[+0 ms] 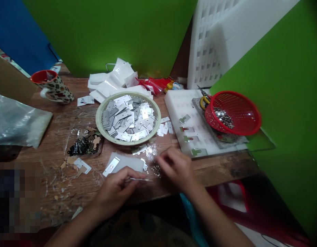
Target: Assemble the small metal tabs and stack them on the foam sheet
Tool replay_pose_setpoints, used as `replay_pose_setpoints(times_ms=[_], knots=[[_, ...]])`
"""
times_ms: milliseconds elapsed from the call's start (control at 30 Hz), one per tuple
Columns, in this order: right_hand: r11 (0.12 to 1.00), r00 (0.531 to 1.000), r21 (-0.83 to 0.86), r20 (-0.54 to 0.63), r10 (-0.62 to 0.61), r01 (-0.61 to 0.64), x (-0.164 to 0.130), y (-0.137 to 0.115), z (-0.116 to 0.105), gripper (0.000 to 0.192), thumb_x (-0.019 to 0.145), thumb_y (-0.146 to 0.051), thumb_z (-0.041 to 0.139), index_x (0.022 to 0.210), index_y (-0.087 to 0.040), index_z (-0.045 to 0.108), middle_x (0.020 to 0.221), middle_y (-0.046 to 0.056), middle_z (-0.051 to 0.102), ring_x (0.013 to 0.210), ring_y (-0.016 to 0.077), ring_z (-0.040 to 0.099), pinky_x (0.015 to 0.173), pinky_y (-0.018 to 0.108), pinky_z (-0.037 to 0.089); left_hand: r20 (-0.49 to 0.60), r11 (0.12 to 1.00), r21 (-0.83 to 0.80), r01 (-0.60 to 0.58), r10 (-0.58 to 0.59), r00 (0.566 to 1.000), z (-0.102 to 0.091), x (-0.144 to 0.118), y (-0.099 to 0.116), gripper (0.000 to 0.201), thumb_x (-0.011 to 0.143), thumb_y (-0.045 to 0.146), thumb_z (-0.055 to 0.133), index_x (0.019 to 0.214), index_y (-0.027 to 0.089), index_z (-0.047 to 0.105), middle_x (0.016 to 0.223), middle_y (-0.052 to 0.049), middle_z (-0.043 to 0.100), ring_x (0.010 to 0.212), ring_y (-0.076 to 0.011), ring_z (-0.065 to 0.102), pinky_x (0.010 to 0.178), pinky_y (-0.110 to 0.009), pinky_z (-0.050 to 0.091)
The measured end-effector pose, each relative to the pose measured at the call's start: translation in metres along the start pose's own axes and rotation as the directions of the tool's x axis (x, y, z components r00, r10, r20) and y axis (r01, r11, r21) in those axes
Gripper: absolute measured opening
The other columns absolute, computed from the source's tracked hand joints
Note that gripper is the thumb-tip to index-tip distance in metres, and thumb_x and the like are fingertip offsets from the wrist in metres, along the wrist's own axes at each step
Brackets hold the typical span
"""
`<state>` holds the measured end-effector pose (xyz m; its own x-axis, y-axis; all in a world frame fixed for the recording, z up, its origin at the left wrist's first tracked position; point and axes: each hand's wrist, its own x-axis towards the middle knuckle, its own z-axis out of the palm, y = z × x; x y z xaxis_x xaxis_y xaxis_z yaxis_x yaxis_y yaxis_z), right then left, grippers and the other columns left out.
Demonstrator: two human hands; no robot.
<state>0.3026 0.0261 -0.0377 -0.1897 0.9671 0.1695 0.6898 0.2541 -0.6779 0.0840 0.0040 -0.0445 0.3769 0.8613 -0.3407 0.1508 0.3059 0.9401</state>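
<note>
My left hand (pixel 122 183) is closed on a thin metal plate (pixel 140 179), seen almost edge-on. To its right, my right hand (pixel 176 164) has its thumb and fingers drawn together beside small metal bits (pixel 156 171) and flat washers (pixel 151 151) scattered on the table. Whatever those fingertips may hold is hidden. Just beyond my left hand, another metal plate (pixel 112 166) lies on a white foam pad (pixel 128 162). Past that stands a round pale basket (pixel 98 125) heaped with loose metal plates (pixel 127 116).
Left of the basket, a plastic tray (pixel 100 151) holds black and brown small parts. A patterned mug (pixel 60 90) stands behind it. On the right, a white foam block (pixel 173 103) bears several plates, scissors (pixel 205 101) and a red basket (pixel 247 113) with metal pieces. Green panels (pixel 117 34) rise behind.
</note>
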Motion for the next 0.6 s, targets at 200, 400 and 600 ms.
replay_pose_setpoints(times_ms=[200, 400, 600], knots=[[0.984, 0.996, -0.162, 0.048, 0.079, -0.070, -0.023, 0.035, -0.005, 0.036, 0.086, -0.005, 0.038, 0.116, -0.017, 0.055, 0.104, 0.012, 0.061, 0.093, 0.0244, 0.059, 0.084, 0.040, 0.048, -0.033, 0.861, -0.448, 0.239, -0.283, 0.958, 0.006, 0.002, -0.001, 0.027, 0.082, 0.034, 0.067, 0.094, 0.018, 0.049, 0.091, -0.012, 0.076, 0.082, -0.0214, 0.072, 0.067, -0.028, 0.054], [0.992, 0.979, -0.063, 0.165, 0.118, -0.109, -0.039, 0.028, 0.002, 0.014, 0.091, -0.014, 0.045, 0.092, -0.020, 0.058, 0.093, 0.007, 0.060, 0.087, 0.0200, 0.059, 0.080, 0.033, 0.048, 0.058, 0.776, -0.552, 0.307, -0.331, 0.942, 0.013, 0.001, 0.006, 0.028, 0.087, 0.029, 0.061, 0.108, 0.011, 0.054, 0.108, -0.019, 0.071, 0.094, -0.0225, 0.069, 0.076, -0.028, 0.054], [0.976, 0.967, -0.187, 0.204, 0.153, -0.115, -0.034, 0.026, 0.017, 0.009, 0.087, -0.013, 0.049, 0.082, -0.018, 0.055, 0.087, 0.007, 0.058, 0.079, 0.0199, 0.058, 0.073, 0.032, 0.047, 0.064, 0.758, -0.582, 0.295, -0.318, 0.946, 0.017, 0.001, 0.002, 0.026, 0.085, 0.027, 0.063, 0.104, 0.011, 0.058, 0.111, -0.020, 0.070, 0.096, -0.0248, 0.069, 0.078, -0.031, 0.054]])
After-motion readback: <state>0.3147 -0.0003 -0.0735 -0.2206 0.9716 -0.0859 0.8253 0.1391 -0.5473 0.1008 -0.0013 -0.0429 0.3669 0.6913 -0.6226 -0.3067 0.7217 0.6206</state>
